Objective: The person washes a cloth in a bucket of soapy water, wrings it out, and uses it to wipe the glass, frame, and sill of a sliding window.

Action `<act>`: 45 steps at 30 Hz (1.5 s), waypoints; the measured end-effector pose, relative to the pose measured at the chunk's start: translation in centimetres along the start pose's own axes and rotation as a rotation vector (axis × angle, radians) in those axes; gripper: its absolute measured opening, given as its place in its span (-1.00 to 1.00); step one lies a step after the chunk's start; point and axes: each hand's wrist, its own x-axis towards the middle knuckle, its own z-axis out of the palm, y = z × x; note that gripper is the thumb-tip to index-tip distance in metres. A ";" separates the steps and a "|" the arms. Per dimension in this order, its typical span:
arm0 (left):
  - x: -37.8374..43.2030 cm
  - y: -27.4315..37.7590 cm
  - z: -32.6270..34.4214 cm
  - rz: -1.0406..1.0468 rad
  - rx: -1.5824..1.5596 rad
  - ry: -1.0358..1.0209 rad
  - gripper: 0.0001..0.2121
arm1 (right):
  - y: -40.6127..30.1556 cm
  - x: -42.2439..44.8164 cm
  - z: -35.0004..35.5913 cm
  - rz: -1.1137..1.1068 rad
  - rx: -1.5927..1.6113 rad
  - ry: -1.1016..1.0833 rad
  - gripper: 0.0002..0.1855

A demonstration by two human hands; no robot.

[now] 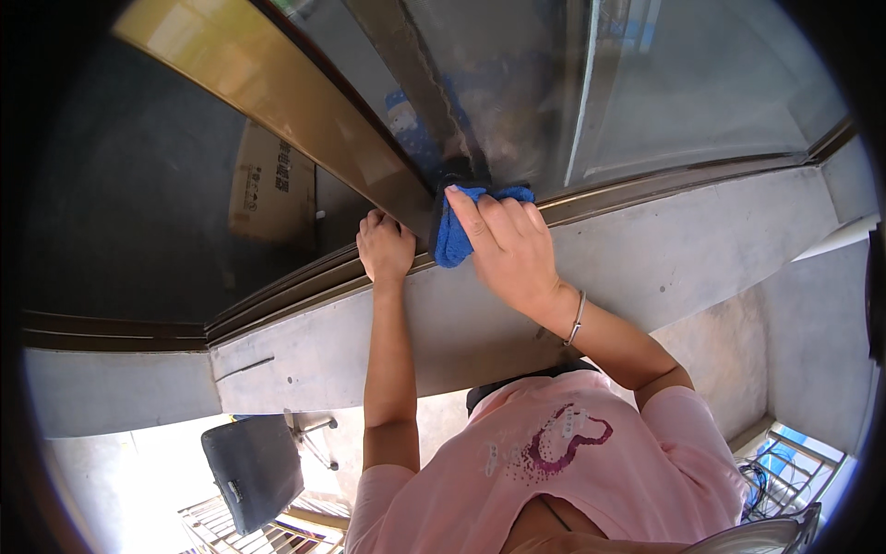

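Note:
My right hand presses a folded blue cloth against the bottom corner of a sliding window, where the glass pane meets the frame. Its index finger is stretched out along the cloth's upper edge. Just to the left, my left hand has its fingers curled at the foot of the bronze metal window stile; its fingertips are partly hidden. Beneath both hands runs the bottom window track, a set of dark metal rails along the sill.
A grey sill spans the front of the window. Behind the left glass stands a cardboard box bearing print. Below lie a dark padded chair part and metal railings. More bars and loose cables are at lower right.

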 end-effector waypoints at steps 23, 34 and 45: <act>6.3 4.5 -11.4 0.538 -1.644 -0.826 -0.34 | 4.2 -8.6 -5.6 0.827 0.860 -0.148 -0.48; 6.8 4.8 -8.9 0.558 -1.728 -0.878 -0.48 | 3.3 -8.1 -5.3 0.798 0.821 -0.132 -0.47; 4.8 4.0 -9.6 0.067 -1.464 -0.192 -0.61 | 2.6 -7.6 -6.6 0.837 0.865 -0.096 -0.46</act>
